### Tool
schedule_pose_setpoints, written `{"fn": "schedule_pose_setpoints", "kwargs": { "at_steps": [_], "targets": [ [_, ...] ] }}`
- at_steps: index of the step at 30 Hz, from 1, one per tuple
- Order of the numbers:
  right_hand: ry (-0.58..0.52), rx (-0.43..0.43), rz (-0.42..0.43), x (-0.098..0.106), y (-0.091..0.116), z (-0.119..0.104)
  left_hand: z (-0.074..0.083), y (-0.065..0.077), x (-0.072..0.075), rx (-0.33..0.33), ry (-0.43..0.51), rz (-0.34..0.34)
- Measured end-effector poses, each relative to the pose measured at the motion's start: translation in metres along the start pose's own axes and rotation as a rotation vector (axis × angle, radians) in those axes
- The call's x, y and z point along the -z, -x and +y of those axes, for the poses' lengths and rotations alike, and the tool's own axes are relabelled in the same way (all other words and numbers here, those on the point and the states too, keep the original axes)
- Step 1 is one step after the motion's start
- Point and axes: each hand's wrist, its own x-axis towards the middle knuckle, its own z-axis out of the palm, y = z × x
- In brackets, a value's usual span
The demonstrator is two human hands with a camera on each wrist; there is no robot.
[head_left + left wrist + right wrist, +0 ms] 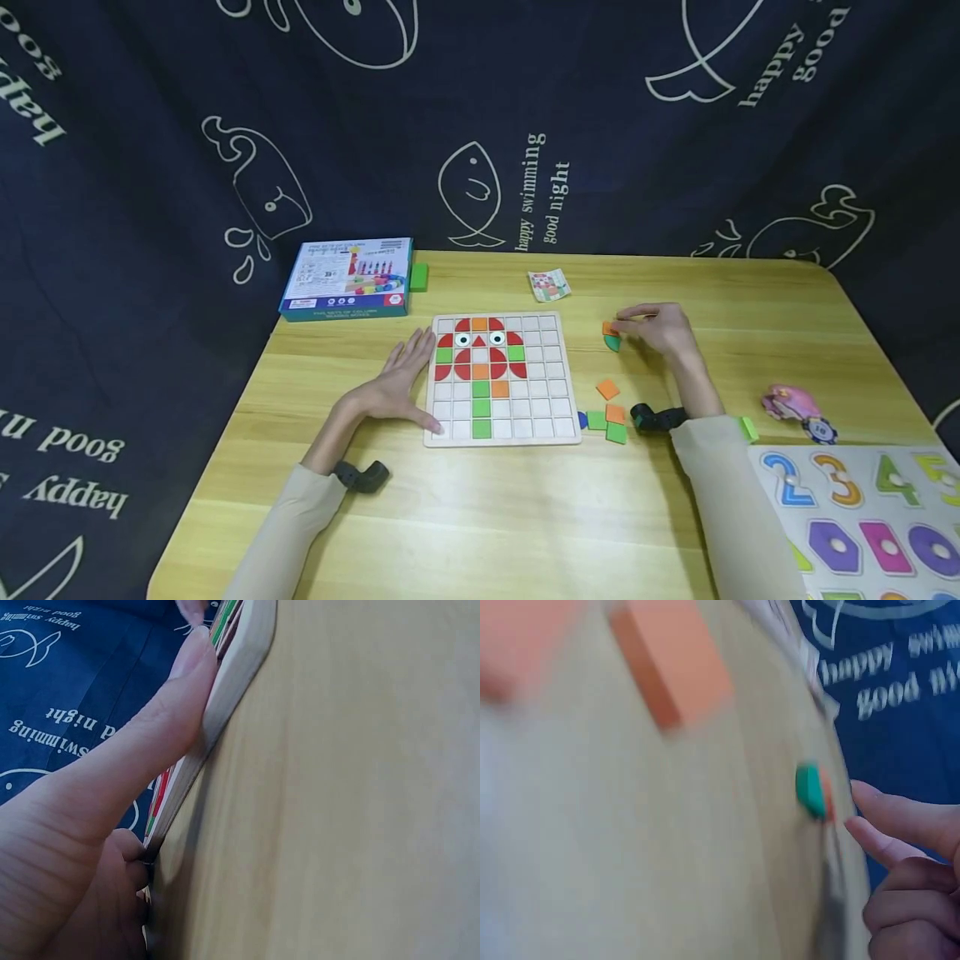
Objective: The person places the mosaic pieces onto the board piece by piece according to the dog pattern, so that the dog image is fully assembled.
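Observation:
A white grid board [551, 408] lies on the table, with red, green and orange tiles and two eye tiles set in its upper left and down one column. My left hand [390, 390] spreads along the board's left side, its thumb [169, 705] resting at the near corner and the other fingers by the far part of that edge. To the board's right, my right hand [663, 329] is close to an orange tile [607, 327] and a green quarter-round tile [612, 342]. In the right wrist view, thumb and forefinger stand slightly apart with nothing between them, other fingers curled.
Loose orange tiles [608, 389], green tiles [616, 433] and a partly hidden blue piece [582, 420] lie right of the board. A pattern card [550, 285] lies behind it. A boxed set [347, 279] stands back left; a number puzzle [832, 517] and pink toy [791, 402] are at right.

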Motion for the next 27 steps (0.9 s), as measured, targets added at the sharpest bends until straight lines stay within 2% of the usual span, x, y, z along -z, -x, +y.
{"fn": "schedule_pose_setpoints", "kwargs": {
  "at_steps": [2, 5, 10, 14, 17, 20, 27],
  "targets": [
    [-0.017, -0.067, 0.004, 0.005, -0.009, 0.007, 0.0, 0.001, 0.0, -0.003, -0.003, 0.0],
    [-0.073, -0.109, 0.0, 0.007, -0.017, 0.013, 0.0, 0.001, 0.001, -0.006, -0.002, -0.004],
    [-0.113, -0.058, 0.031, 0.006, -0.025, 0.015, 0.0, 0.001, 0.001, -0.003, -0.006, -0.005],
    [-0.108, -0.056, -0.024, 0.006, -0.027, 0.015, 0.0, 0.0, 0.001, -0.004, -0.008, -0.004],
    [-0.078, -0.063, -0.064, 0.006, -0.028, 0.017, -0.001, 0.0, 0.0, -0.003, -0.006, -0.004],
    [-0.034, -0.053, -0.051, 0.006, -0.029, 0.018, -0.001, 0.0, 0.0, -0.001, -0.009, -0.005],
    [0.121, 0.061, -0.081, 0.006, -0.028, 0.014, -0.001, 0.0, 0.0, -0.004, 0.004, 0.004]
  ]
}}
